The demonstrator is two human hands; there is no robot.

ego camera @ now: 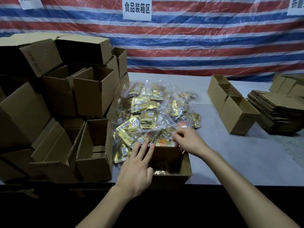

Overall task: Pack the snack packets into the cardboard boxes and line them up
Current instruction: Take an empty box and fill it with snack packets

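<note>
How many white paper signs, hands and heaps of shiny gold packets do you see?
White paper signs on the striped sheet: 3
Bare left hand and bare right hand: 2
Heap of shiny gold snack packets: 1
Total: 6

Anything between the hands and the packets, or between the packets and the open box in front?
Nothing visible. The right hand is at the packets, and the left hand lies over the left edge of the box. The pile sits right against the box's far rim, and its top is open.
</note>
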